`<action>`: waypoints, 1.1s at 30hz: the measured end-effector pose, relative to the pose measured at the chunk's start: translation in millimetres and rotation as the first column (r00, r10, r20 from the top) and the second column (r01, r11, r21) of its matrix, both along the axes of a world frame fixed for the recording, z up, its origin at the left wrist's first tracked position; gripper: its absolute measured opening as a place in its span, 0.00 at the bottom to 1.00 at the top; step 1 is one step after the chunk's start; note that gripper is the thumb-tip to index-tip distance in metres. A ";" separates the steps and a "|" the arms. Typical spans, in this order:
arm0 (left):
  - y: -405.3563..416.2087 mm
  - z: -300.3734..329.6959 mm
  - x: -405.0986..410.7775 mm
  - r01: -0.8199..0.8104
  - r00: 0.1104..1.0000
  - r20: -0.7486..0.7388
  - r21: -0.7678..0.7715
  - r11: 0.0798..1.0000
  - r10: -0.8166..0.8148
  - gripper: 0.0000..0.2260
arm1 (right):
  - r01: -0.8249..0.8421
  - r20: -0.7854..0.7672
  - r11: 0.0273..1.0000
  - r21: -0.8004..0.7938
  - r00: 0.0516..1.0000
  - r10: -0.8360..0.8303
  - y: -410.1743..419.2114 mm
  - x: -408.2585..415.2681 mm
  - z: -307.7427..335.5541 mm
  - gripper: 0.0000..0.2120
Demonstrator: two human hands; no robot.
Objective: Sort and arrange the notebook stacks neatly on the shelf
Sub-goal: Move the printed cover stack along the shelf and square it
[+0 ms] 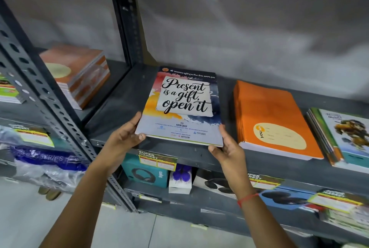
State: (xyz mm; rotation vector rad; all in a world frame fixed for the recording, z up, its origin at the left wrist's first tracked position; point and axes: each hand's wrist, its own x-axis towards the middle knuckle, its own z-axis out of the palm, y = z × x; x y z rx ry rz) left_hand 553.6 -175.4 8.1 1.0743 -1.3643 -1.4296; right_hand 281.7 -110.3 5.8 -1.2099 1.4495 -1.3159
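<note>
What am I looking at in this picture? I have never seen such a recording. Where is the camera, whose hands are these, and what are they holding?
There is no machine here. A person wears one camera on the head, so you look forward and down at their own two bare hands. The left hand and the right hand grip the near corners of a notebook stack whose top cover reads "Present is a gift, open it". The stack lies on a grey metal shelf. To its right lie an orange stack and, at the picture's edge, a green-edged stack. In the bay to the left sits a brown stack. The shelf below holds boxed headphones.
</note>
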 end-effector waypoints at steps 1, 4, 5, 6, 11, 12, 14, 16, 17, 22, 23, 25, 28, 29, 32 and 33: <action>-0.3 0.2 0.2 -0.004 1.000 -0.003 0.000 1.000 0.004 0.27 | 0.001 -0.011 1.000 -0.006 1.000 -0.001 -0.6 0.7 -0.2 0.31; -0.7 1.1 -5.5 -0.090 0.996 -0.024 0.000 0.996 0.090 0.24 | 0.029 -0.028 1.000 0.001 0.999 -0.029 -4.2 2.8 -0.8 0.29; -0.3 0.4 -8.1 -0.126 0.992 -0.025 -0.008 0.992 0.126 0.24 | 0.042 -0.028 0.999 -0.001 0.999 -0.042 -5.1 3.0 -1.3 0.29; -0.1 -0.9 -10.6 -0.153 0.988 -0.022 -0.018 0.988 0.153 0.24 | 0.054 -0.030 0.999 -0.002 0.998 -0.054 -6.2 2.7 -1.9 0.29; 0.3 -3.5 -8.6 -0.122 0.992 0.030 -0.042 0.992 0.123 0.26 | 0.067 -0.050 0.998 0.009 0.997 -0.067 -4.8 1.4 -2.1 0.29; -0.4 -3.6 -7.1 -0.118 0.993 0.024 -0.040 0.992 0.119 0.25 | 0.064 -0.048 0.998 0.016 0.997 -0.063 -4.4 1.4 -1.9 0.29; -0.7 -2.7 -6.0 -0.119 0.993 0.013 -0.043 0.992 0.120 0.24 | 0.061 -0.042 0.998 0.023 0.997 -0.060 -4.4 1.4 -1.8 0.28; -0.6 -2.6 -7.3 -0.134 0.991 0.018 -0.051 0.990 0.136 0.23 | 0.064 -0.039 0.998 0.023 0.997 -0.063 -4.8 1.9 -2.0 0.28; -0.2 -2.7 -8.9 -0.150 0.988 0.016 -0.056 0.987 0.151 0.23 | 0.066 -0.038 0.998 0.021 0.997 -0.066 -4.7 2.0 -2.1 0.27; 1.7 -4.6 -16.5 -0.265 0.963 -0.056 -0.048 0.963 0.262 0.21 | 0.084 -0.015 0.996 0.004 0.996 -0.084 -5.4 3.1 -2.0 0.26; 2.2 -5.3 -16.8 -0.259 0.965 -0.064 -0.041 0.965 0.256 0.21 | 0.081 -0.012 0.997 0.008 0.997 -0.081 -5.1 3.3 -1.6 0.27; 2.6 -5.4 -17.4 -0.221 0.975 -0.048 -0.038 0.975 0.219 0.23 | 0.067 -0.017 0.998 0.017 0.998 -0.066 -4.1 3.8 -0.8 0.27; 2.5 -4.0 -20.5 -0.186 0.982 -0.018 -0.043 0.982 0.186 0.23 | 0.059 -0.030 0.998 0.029 0.998 -0.058 -4.2 3.6 -0.3 0.27; 2.6 -4.3 -21.7 -0.191 0.982 -0.019 -0.044 0.981 0.190 0.23 | 0.062 -0.035 0.998 0.029 0.998 -0.061 -4.2 3.9 0.1 0.27; 2.8 -5.5 -23.1 -0.221 0.975 -0.038 -0.037 0.974 0.220 0.22 | 0.082 -0.032 0.996 0.030 0.996 -0.081 -4.9 5.2 1.5 0.26; 2.4 -5.9 -23.3 -0.235 0.971 -0.046 -0.034 0.971 0.233 0.22 | 0.090 -0.028 0.995 0.030 0.996 -0.089 -5.0 5.4 1.7 0.26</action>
